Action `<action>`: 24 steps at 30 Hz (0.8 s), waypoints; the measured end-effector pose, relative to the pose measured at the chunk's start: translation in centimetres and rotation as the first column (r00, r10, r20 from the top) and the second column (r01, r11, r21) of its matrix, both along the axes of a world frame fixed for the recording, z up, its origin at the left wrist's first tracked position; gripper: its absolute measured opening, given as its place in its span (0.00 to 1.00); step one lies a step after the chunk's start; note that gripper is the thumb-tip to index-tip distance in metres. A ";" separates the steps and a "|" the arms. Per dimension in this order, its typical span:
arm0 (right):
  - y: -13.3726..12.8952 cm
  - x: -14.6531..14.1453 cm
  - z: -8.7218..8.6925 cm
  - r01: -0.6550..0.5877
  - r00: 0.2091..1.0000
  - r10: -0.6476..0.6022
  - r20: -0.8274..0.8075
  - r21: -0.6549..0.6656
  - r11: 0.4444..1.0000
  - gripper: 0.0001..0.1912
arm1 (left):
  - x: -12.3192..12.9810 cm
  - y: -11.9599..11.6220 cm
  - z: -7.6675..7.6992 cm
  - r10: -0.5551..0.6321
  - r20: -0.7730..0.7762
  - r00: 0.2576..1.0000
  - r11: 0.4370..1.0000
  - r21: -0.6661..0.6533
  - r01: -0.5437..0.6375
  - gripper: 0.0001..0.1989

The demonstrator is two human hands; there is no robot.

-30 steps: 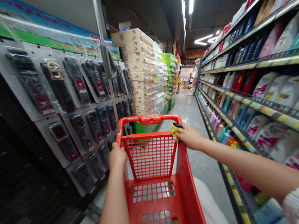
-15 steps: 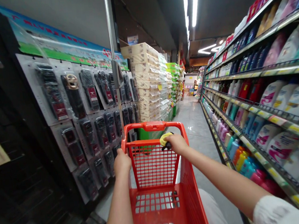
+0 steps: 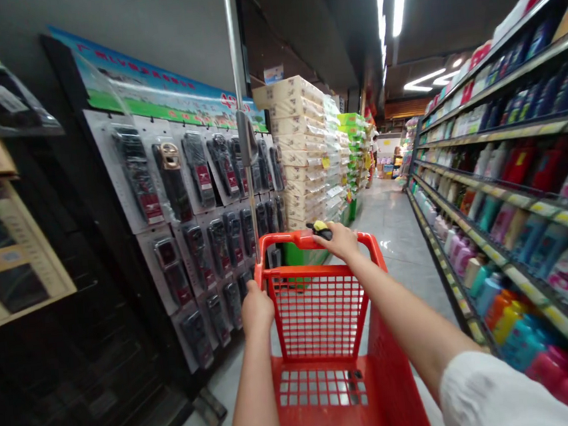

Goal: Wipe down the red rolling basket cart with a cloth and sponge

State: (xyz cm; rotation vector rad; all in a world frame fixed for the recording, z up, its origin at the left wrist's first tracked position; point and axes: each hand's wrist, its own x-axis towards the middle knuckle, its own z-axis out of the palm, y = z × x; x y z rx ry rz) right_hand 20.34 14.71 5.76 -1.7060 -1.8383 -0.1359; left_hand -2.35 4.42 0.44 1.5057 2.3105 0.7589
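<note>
A red plastic shopping cart (image 3: 314, 273) with lattice walls is in front of me, and the part of its inside that shows holds nothing. My left hand (image 3: 257, 309) is wrapped round the cart's left edge. My right hand (image 3: 341, 239) is at the top bar at the far end, closed on a small yellow-and-black object (image 3: 320, 229) whose kind I cannot make out. The fingertips of that hand are partly hidden. A thin metal pole (image 3: 243, 136) rises behind the cart's left corner.
On the left, packaged belts (image 3: 173, 183) hang on a display rack (image 3: 67, 73). Stacked cream-coloured packs (image 3: 301, 151) stand beyond it. Shelves of bottles (image 3: 507, 232) line the right side. A grey tiled aisle (image 3: 389, 216) runs ahead between them.
My right hand has risen from inside the cart's far end to its top bar, carrying the yellow-and-black object. The view has turned left; my left hand keeps its grip.
</note>
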 end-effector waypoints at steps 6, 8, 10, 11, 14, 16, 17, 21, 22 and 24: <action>1.3 -5.7 0.8 0.004 0.980 0.003 0.200 -0.031 1.000 0.29 | 0.0 0.0 -0.4 -0.005 0.024 1.000 1.000 0.003 0.005 0.12; 2.0 -8.1 1.4 -0.041 0.967 0.054 0.250 -0.058 0.997 0.23 | 0.1 -0.1 -0.4 -0.009 0.025 1.000 1.000 0.005 0.009 0.12; 2.4 -10.4 1.6 -0.118 0.945 0.137 0.295 -0.081 0.990 0.18 | 0.1 -0.1 -0.3 -0.013 0.022 1.000 1.000 0.004 0.013 0.12; 2.6 -11.4 1.6 -0.163 0.933 0.182 0.309 -0.086 0.983 0.18 | 0.1 -0.1 -0.3 -0.015 0.023 1.000 1.000 0.004 0.015 0.12; 2.3 -13.7 0.9 -0.277 0.908 0.283 0.309 -0.064 0.959 0.22 | 0.0 -0.1 -0.4 -0.013 0.036 0.999 1.000 0.008 0.013 0.12; 1.7 -14.5 0.1 -0.357 0.894 0.351 0.278 -0.033 0.934 0.22 | -0.1 -0.1 -0.5 -0.014 0.046 0.999 1.000 0.021 0.013 0.12; 1.3 -14.6 -0.5 -0.400 0.888 0.391 0.240 -0.015 0.917 0.21 | -0.1 -0.1 -0.5 -0.017 0.053 0.998 1.000 0.027 0.016 0.13; 0.0 -14.0 -2.8 -0.523 0.847 0.526 -0.075 0.057 0.850 0.23 | -0.2 -0.2 -0.5 -0.027 0.110 0.994 0.999 0.044 0.022 0.13; -0.2 -13.6 -3.2 -0.535 0.830 0.538 -0.149 0.062 0.842 0.24 | -0.2 -0.2 -0.5 -0.027 0.122 0.992 0.999 0.050 0.021 0.14; -0.6 -12.9 -3.9 -0.546 0.790 0.553 -0.265 0.107 0.831 0.27 | -0.1 -0.2 -0.4 -0.026 0.138 0.990 0.998 0.062 0.018 0.14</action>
